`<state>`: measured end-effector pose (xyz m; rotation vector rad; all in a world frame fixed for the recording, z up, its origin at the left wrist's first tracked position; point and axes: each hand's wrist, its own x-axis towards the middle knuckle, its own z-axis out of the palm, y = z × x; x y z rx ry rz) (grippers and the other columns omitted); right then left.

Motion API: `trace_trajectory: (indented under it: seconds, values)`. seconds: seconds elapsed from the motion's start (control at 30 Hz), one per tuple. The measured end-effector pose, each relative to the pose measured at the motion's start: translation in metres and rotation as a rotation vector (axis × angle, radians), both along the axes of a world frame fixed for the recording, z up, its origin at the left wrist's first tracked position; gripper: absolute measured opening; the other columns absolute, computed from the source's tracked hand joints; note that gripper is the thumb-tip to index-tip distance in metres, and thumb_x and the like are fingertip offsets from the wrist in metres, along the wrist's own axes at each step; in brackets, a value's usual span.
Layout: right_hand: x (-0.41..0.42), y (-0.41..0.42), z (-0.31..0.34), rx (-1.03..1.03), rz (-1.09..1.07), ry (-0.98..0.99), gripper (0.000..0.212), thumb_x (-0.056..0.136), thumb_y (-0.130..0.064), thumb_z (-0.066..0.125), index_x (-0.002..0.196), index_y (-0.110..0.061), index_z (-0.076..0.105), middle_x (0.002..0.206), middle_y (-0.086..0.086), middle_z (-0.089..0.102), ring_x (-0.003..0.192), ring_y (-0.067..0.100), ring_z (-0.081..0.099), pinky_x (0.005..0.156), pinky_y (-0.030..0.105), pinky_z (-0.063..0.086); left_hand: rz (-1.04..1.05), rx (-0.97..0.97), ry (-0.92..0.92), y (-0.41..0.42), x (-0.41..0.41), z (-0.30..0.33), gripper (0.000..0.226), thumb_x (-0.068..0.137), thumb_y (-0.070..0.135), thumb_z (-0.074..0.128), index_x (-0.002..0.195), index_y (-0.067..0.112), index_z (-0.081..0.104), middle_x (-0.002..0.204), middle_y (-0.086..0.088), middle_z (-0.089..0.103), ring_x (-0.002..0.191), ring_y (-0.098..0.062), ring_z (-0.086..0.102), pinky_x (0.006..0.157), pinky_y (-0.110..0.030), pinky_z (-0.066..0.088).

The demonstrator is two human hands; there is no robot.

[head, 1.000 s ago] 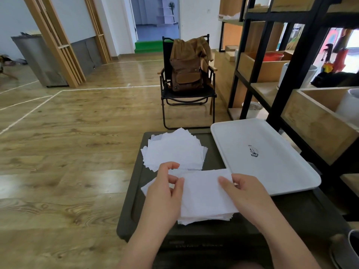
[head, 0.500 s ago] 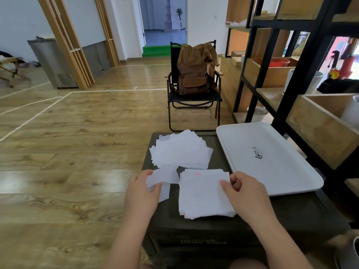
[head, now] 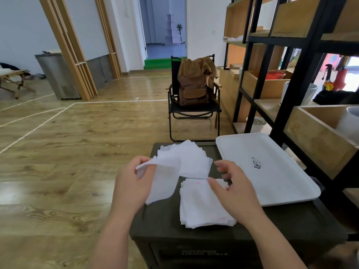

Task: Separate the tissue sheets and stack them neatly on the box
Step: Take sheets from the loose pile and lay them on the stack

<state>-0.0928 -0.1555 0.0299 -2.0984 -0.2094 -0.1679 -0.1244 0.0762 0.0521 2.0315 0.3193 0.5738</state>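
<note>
patience pays: left hand (head: 134,183) pinches one lifted tissue sheet (head: 165,179) by its upper edge, right hand (head: 233,187) hovers loosely open, holding nothing, over the near pile (head: 204,206) on the box (head: 213,235). lay the sheet flat and square on the far stack (head: 186,160).
</note>
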Motion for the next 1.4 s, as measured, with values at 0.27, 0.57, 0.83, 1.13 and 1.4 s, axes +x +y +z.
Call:
trace_trajectory:
  seconds: [0.27,0.57,0.83,1.13,1.4]
  values:
    - [0.009,0.055,0.038,0.319,0.493,0.276,0.052,0.087,-0.031,0.070,0.130,-0.043,0.044,0.114,-0.015,0.068,0.104,0.005,0.066,0.091,0.034,0.055,-0.048,-0.483,0.035,0.010,0.003,0.033,0.013,0.093,0.034,0.065,0.094,0.023,0.072,0.082,0.013,0.076,0.075,-0.005,0.073,0.056,-0.019,0.051]
    - [0.012,0.067,0.027,0.332,0.334,0.152,0.048,0.087,-0.028,0.071,0.122,-0.052,0.048,0.094,-0.013,0.073,0.089,0.006,0.069,0.079,0.032,0.059,-0.074,-0.512,0.147,0.023,-0.009,0.006,0.035,0.090,0.052,0.062,0.123,0.047,0.053,0.106,0.006,0.073,0.092,-0.014,0.072,0.083,-0.039,0.056]
    - [0.010,0.056,0.016,0.312,0.246,0.041,0.048,0.085,-0.027,0.073,0.116,-0.055,0.051,0.085,-0.002,0.067,0.084,0.012,0.065,0.067,0.021,0.057,-0.217,-0.335,0.022,0.008,-0.023,-0.004,0.031,0.083,0.019,0.077,0.096,0.047,0.074,0.094,0.015,0.076,0.089,-0.004,0.072,0.072,-0.017,0.056]
    - [0.004,0.041,0.017,0.081,0.163,-0.012,0.013,0.085,-0.029,0.073,0.088,-0.042,0.070,0.057,-0.035,0.055,0.071,-0.016,0.056,0.057,0.003,0.041,-0.114,-0.071,-0.050,-0.005,-0.019,-0.003,0.020,0.075,0.022,0.084,0.078,0.041,0.076,0.061,0.021,0.060,0.055,0.001,0.050,0.055,-0.007,0.042]
    - [-0.006,0.020,0.017,0.152,0.084,-0.038,0.012,0.078,-0.030,0.078,0.076,-0.039,0.071,0.088,-0.022,0.067,0.088,-0.003,0.059,0.066,0.010,0.040,-0.210,-0.001,-0.026,-0.012,-0.021,-0.002,0.030,0.078,0.023,0.082,0.086,0.052,0.074,0.076,0.008,0.061,0.064,-0.001,0.050,0.063,-0.011,0.043]
